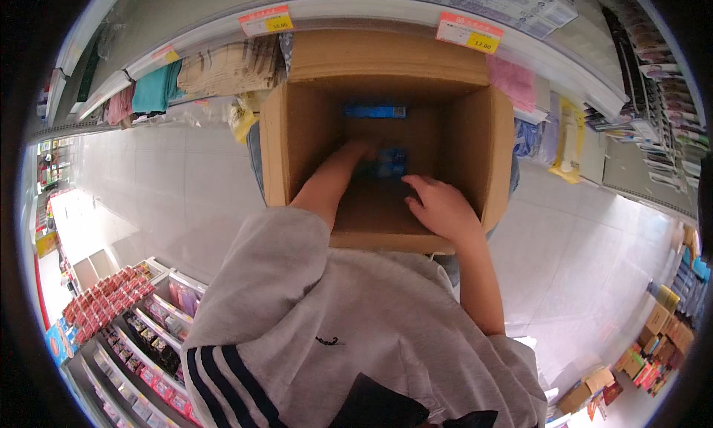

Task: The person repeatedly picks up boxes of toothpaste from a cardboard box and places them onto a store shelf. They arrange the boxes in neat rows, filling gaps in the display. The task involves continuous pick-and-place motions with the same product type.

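An open cardboard box (387,52) is right in front of my body, its flaps spread. My left hand (365,148) reaches deep into its dark inside, beside some small blue packages (391,163); shadow hides whether its fingers hold one. Another blue package (374,112) lies against the far side of the inside. Over the near right part of the opening is my right hand (444,208), its thumb and fingers apart and nothing held in them.
Beyond the box runs a shop shelf with a price rail (356,13). Folded cloths (228,69) fill its lower left part; yellow packs (569,141) hang at right. A display rack (139,339) stands behind at left. Cardboard boxes (587,389) sit on the tiled floor (568,250).
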Demonstrator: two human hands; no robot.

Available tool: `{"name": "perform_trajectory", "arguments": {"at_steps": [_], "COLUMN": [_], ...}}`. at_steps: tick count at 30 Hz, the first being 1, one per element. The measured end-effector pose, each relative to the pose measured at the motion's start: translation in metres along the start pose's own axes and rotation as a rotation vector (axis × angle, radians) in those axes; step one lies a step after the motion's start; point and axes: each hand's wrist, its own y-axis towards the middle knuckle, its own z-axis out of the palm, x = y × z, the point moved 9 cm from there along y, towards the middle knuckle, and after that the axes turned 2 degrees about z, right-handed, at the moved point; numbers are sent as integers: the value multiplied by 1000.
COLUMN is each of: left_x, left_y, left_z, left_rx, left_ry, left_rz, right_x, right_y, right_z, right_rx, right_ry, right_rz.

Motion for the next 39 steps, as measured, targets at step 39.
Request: {"name": "perform_trajectory", "arguments": {"at_steps": [39], "left_x": [-270], "left_y": [-319], "left_z": [-414], "left_rx": [-314], "left_ry": [-868], "left_rz": [959], "right_x": [34], "right_y": [-223], "right_z": [-228], "right_rx": [-1599], "right_ry": [-70], "right_rz": [-380]}}
